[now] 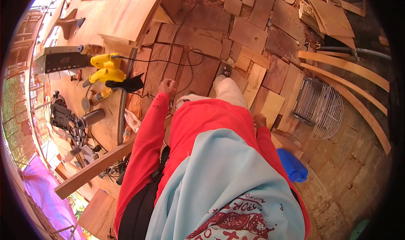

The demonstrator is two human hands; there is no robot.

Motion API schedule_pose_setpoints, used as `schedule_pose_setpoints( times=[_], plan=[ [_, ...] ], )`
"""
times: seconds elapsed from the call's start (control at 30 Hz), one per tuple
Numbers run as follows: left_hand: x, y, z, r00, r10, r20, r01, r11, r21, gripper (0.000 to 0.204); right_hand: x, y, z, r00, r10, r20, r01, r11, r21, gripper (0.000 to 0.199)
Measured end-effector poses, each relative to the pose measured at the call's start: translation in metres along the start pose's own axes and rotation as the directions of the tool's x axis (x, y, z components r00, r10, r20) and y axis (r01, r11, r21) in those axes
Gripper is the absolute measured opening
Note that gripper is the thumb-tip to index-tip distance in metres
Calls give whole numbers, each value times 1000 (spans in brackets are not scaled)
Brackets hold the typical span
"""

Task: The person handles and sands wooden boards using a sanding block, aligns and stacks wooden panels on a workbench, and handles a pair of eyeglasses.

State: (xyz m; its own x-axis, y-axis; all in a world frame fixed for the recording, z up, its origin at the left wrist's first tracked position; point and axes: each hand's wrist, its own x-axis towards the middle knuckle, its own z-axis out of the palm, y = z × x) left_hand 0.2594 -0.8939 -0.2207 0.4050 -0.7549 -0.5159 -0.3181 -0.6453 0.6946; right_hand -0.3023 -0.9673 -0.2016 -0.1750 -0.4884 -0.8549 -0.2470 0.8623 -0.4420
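Head cam, and honestly it looks like a between-jobs step: both arms hang by the sides, no tool visibly in use. Left hand (168, 87) looks loosely curled, can't tell if it's gripping anything. Right hand (260, 121) is half hidden by the shirt, so no clue there either. Nearest tool is the yellow blower (107, 75), lying on the wooden bench (76, 92) to the left. I'd guess grabbing it calls for a left turn and reach.

Smooth wood on the table (110, 109) at left, shiny plastic on the blower (112, 74). Dull wood across the boards (249, 34), metal wire in the grille (328, 110) at right. Near, matt folds in the blue cloth (211, 164).
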Motion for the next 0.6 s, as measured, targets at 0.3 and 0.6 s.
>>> schedule_pose_setpoints(
  times=[0.3, 0.6],
  plan=[
    [6, 190, -87, 915, -63, -399, -130, 889, -439, 23, 89, -281, 21, 949, -271, 159, 301, 930, -213, 24],
    [118, 261, -189, 639, -52, -767, -296, 904, -308, 23, 63, -545, 226, 547, -720, 428, 817, 571, -84, 28]
  ],
)
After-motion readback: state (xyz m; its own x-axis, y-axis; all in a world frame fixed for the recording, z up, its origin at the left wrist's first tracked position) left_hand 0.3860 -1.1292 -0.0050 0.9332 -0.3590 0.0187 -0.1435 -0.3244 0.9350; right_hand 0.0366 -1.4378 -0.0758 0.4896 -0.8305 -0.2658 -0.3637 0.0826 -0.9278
